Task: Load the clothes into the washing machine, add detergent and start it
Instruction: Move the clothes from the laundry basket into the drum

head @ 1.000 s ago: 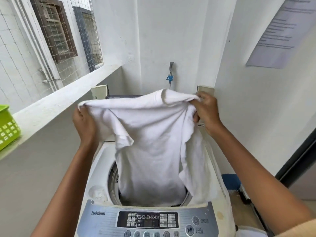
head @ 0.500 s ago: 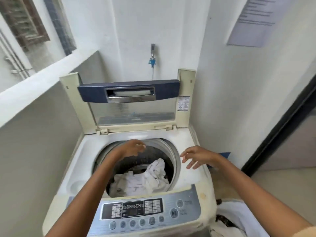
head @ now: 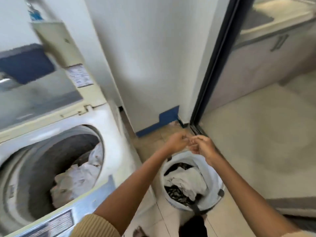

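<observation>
My left hand and right hand are bunched together, fingers curled, over the laundry basket on the floor right of the washing machine, too blurry to tell if they're pinching anything, lid up so more clothes can join the whites in the drum.

One white top-loading washing machine with one raised cream-framed lid; one round white fabric laundry basket; my two bare hands, left hand and right hand. Crumpled white clothes in the drum: blurred, number cannot be told.
</observation>
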Demonstrator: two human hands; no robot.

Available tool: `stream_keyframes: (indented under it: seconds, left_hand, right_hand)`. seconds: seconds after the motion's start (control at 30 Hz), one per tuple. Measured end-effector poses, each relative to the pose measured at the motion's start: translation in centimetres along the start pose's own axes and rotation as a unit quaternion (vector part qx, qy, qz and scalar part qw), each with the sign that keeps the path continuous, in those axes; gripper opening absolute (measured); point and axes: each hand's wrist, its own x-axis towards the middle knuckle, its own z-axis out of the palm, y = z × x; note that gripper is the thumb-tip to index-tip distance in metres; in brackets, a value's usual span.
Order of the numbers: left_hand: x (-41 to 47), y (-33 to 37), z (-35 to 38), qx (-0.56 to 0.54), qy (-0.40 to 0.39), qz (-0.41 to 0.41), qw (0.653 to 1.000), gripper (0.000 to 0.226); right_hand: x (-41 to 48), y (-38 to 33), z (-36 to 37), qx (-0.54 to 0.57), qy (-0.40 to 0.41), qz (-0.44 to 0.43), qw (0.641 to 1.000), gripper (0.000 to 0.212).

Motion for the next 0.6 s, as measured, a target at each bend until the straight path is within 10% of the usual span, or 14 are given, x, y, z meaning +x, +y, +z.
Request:
stream_keyframes:
  seconds: [0.27, 0.43, 0.6]
  left_hand:
    - [10.5, -13.3, 16.1, -0.164, -0.042, -0.281, 0.945, 0.01]
    - [15.5, -25.0, 23.9, -0.292, 0.103, -0.442, 0.842, 0.016]
    - [19.0, -33.2, 29.8, -0.271, 0.101, -0.475, 0.831, 0.013]
  right_hand:
    - [10.0, 20.3, -8.1, 0.0, 0.061, 0.241, 0.968, 0.015]
    - [19.3, 33.5, -6.8, -0.119, 0.033, 0.244, 0.962, 0.016]
    - [26.3, 42.9, -2.7, -0.334, -0.063, 0.192, 0.921, 0.049]
